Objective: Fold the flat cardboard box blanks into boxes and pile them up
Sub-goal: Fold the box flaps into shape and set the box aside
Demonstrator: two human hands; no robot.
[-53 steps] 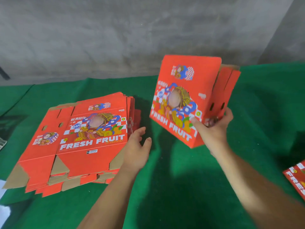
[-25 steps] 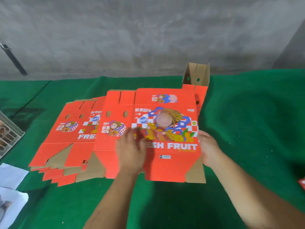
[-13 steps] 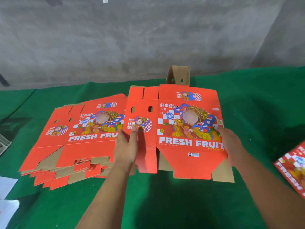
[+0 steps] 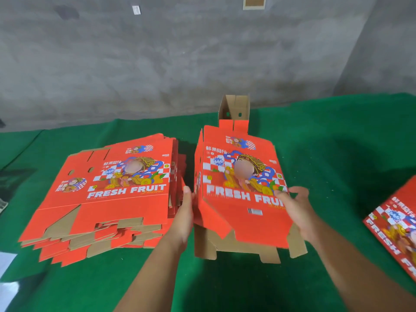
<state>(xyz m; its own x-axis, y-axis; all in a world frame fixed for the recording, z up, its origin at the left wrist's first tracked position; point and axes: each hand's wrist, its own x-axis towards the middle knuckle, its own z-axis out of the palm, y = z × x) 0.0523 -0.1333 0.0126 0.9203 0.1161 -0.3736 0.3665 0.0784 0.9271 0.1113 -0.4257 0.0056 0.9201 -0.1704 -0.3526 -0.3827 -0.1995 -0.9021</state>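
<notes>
On the green felt table (image 4: 337, 143), seen from my head camera, the red "FRESH FRUIT" box blank (image 4: 242, 188) I am working on has just begun to stand up: its narrow side panel, which half a second ago lay flat and facing up to the left of the printed front, has swung down and now shows only as a thin edge on the blank's left. I read that as the flat sleeve opening into a tube, the first real step of forming this box, with the bottom flaps toward me hanging loose and not yet tucked. My left hand (image 4: 185, 212) lies with straight fingers pressed against that left side of the blank, pushing rather than gripping. My right hand (image 4: 297, 210) grasps the blank's right edge, thumb curled over the printed front near the lettering, the other fingers partly hidden behind the card. Left of the blank, just beside my left hand, sits the stack of flat blanks (image 4: 108, 194), fanned and untouched. Behind the blank, a brown cardboard flap (image 4: 236, 106) with two holes stands upright; it appears to be the blank's own far flap, though I cannot be sure. Well to the right of the blank, at the frame's edge, another red printed box (image 4: 396, 226) is partly in view. Compared with the earlier frame, my hands have drawn closer together.
</notes>
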